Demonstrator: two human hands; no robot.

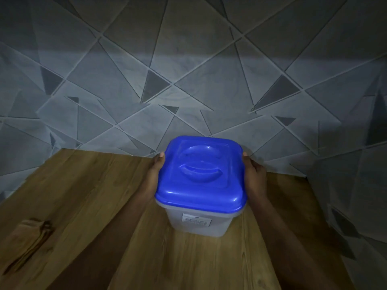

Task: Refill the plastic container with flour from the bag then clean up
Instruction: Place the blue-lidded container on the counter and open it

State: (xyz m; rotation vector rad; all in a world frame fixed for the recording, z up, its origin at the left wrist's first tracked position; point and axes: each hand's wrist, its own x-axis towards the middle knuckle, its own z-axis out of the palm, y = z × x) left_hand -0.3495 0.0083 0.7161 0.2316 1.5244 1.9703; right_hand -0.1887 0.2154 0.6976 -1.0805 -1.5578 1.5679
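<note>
Fingers (160, 155) of left hand (154, 174) wrap the left side of the plastic container (200, 221), thumb tip showing at the far-left corner of the blue lid (202, 174); right hand (254, 174) is pressed flat vs. the right side, fingertip at the far-right lid corner. Both hands closed on the container btwn them, rest of the fingers hidden behind it. Container sits w/ lid on, at centre of the wooden table (83, 206), toward its far edge, near the grey patterned wall (188, 70). White label (194, 219) on the near face, text too small to read. Lid handle (200, 170) lies flat. Contents can't be made out.
</note>
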